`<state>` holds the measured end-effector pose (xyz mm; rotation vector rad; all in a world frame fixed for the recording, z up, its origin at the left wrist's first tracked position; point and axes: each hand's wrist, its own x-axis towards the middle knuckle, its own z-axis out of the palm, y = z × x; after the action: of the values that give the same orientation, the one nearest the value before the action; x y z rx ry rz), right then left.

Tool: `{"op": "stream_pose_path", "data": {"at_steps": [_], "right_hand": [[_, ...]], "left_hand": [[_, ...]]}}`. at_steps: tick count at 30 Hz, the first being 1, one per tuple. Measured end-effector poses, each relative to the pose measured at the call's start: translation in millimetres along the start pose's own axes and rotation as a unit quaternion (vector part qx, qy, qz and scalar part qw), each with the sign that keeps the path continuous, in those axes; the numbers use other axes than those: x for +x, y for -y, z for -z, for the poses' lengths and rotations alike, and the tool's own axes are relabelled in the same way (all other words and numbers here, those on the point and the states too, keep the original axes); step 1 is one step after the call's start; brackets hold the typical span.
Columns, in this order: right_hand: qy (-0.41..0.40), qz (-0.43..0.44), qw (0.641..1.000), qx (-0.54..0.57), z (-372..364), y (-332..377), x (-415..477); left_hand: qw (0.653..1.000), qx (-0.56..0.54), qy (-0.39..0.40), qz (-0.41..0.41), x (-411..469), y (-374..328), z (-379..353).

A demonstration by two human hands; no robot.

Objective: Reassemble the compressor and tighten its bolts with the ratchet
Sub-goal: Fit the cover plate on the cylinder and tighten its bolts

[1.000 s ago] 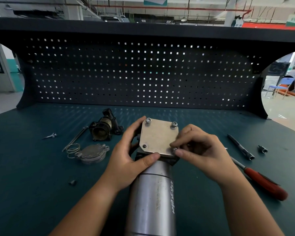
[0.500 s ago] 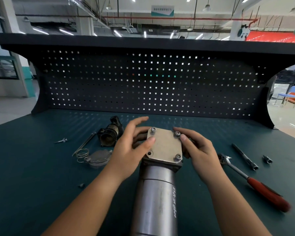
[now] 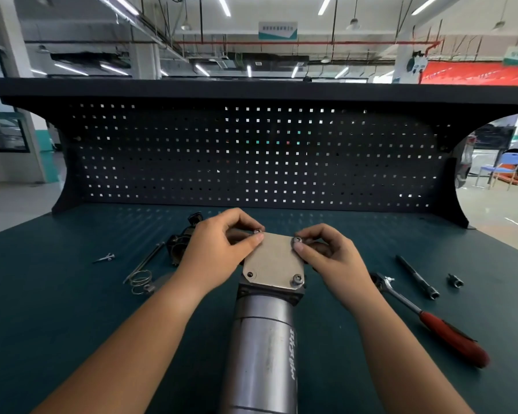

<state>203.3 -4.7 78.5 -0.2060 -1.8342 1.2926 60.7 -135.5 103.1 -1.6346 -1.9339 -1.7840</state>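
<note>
While the compressor (image 3: 265, 348) is lying lengthwise on the green tabletop (image 3: 57, 309), its silver barrel running from the near edge toward the middle, both hands are working at its far end, where the square end plate (image 3: 274, 261) is sitting tilted up toward the camera. The left hand (image 3: 219, 249) is curling in from the left, thumb and forefinger pinching the far-left bolt (image 3: 257, 231) at the plate's corner, and the right hand (image 3: 329, 255) is mirroring it, thumb and forefinger closing round the far-right bolt (image 3: 297, 240). Nearer to us, the near-right bolt (image 3: 296, 279) is sitting in its corner with its head showing clearly, and the near-left bolt (image 3: 249, 274) is sitting lower in its hole; how far any of them is threaded in, I cannot tell. Out to the right, the ratchet (image 3: 431, 322) is lying untouched on the tabletop, red handle pointing near-right and its head resting close by the right wrist. Beyond it, an extension bar (image 3: 416, 276) is lying at a slant, and a small socket (image 3: 455, 280) is sitting just right of that. Over on the left, a dark valve body (image 3: 180, 243) is peeking out from behind the left hand, a thin rod (image 3: 145, 260) is lying diagonally beside it, a wire spring (image 3: 139, 280) is resting at the rod's near end, and a small screw (image 3: 105, 258) is lying further left on its own. Behind it all, the black pegboard (image 3: 251, 156) is standing along the far edge of the tabletop.
</note>
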Motion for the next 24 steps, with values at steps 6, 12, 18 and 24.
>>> {"op": "stream_pose_path", "data": {"at_steps": [6, 12, 18, 24], "right_hand": [[0.007, 0.041, 0.996, -0.074, 1.9, 7.1, 1.5], [-0.031, -0.025, 0.997, -0.061, -5.8, 8.9, 5.0], [-0.003, -0.018, 0.998, -0.057, -4.1, 15.3, -2.1], [0.001, -0.034, 0.996, -0.078, -4.4, 17.9, -3.5]], "left_hand": [[0.999, -0.002, 0.047, 0.004, -1.5, -0.1, 4.3], [0.999, -0.005, 0.034, 0.019, -0.9, -1.5, 0.1], [0.999, -0.022, 0.016, 0.023, -0.3, -0.9, 3.3], [0.999, -0.010, 0.027, 0.012, -4.4, -2.8, 1.6]]}}
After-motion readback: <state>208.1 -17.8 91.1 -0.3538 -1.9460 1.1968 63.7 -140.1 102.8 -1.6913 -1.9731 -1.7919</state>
